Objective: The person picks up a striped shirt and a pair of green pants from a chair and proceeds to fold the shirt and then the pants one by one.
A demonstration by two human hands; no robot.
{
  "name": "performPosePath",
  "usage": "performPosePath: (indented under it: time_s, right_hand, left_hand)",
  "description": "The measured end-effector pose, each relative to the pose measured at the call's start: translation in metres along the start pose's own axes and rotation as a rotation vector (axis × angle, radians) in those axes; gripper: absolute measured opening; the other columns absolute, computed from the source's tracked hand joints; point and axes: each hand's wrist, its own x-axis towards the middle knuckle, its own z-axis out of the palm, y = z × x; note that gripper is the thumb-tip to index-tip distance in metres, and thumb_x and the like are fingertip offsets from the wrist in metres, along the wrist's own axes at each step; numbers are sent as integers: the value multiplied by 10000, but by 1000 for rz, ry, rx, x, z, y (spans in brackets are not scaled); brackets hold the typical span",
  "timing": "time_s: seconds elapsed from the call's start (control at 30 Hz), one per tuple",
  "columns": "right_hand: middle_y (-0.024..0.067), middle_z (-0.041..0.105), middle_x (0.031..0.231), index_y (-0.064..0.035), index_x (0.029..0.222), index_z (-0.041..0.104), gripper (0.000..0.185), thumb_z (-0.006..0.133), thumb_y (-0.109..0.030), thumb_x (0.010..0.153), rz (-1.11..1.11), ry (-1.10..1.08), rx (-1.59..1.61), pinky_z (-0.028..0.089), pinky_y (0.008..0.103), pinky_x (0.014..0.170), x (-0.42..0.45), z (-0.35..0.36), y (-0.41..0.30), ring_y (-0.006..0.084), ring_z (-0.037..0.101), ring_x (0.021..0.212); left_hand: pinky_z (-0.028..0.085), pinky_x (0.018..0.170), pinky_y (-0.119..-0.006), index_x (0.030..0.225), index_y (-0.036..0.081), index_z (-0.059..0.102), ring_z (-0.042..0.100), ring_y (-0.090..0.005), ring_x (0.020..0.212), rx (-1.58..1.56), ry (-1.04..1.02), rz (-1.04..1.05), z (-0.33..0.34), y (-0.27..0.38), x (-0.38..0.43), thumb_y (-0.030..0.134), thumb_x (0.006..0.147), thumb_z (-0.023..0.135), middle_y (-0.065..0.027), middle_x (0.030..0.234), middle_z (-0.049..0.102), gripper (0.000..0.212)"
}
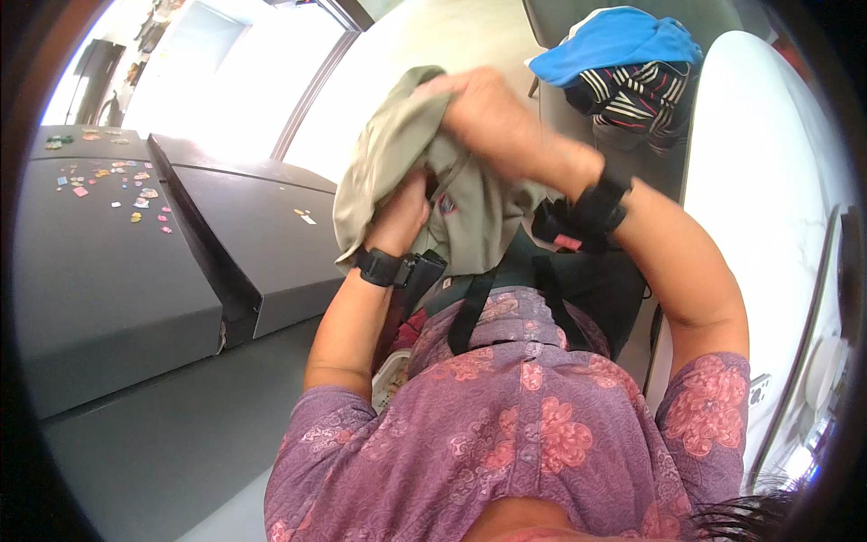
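An olive-grey cloth garment (467, 237) with a small dark emblem hangs in folds between my hands, in front of my waist. My left hand (403, 206) is partly inside the garment's folds, its fingers mostly hidden by the cloth. At the garment's upper edge, my right hand (481, 112) is slightly blurred, with its fingers closed on the fabric. Both wrists wear black straps with dark devices.
To the left is a dark grey refrigerator (115, 251) with small magnets. A blue cloth (616, 44) and striped black fabric (637, 95) are heaped on a chair ahead. A white marble-look tabletop (752, 176) stands at the right.
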Motion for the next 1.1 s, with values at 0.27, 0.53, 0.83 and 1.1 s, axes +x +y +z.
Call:
performPosePath:
  time_s: [0.27, 0.53, 0.83, 1.1]
  right_hand:
    - [59, 622, 950, 35, 1025, 581, 271, 497, -124, 822, 337, 272, 590, 487, 296, 727, 15, -76, 12, 133, 589, 823]
    - [165, 646, 741, -20, 899, 677, 429, 486, -20, 515, 29, -851, -364, 470, 287, 609, -2, -43, 7, 206, 599, 650]
    - [207, 629, 790, 16, 827, 655, 253, 512, -31, 623, 263, -989, -1007, 480, 391, 624, -31, -3, 10, 326, 619, 753]
    - [237, 595, 947, 43, 1017, 546, 432, 634, -218, 685, 95, -293, -454, 473, 387, 795, -16, 8, 12, 356, 585, 902]
  left_hand:
    - [390, 908, -294, 1203, 2, 468, 476, -197, 1081, -4, -165, -84, 22, 45, -21, 148, 862, 513, -124, 1197, 506, 374]
    - [450, 801, -316, 1100, 57, 530, 539, -207, 975, 1092, -44, -12, -44, 65, -3, 221, 836, 550, -113, 1037, 569, 312]
    - [446, 804, -335, 1102, 61, 529, 544, -224, 966, 880, 20, 305, -47, 55, -32, 259, 806, 574, -124, 1028, 571, 359]
    - [439, 812, -346, 1094, 68, 535, 542, -241, 972, 1003, -57, 486, -14, 61, -13, 287, 784, 581, -129, 1033, 571, 382]
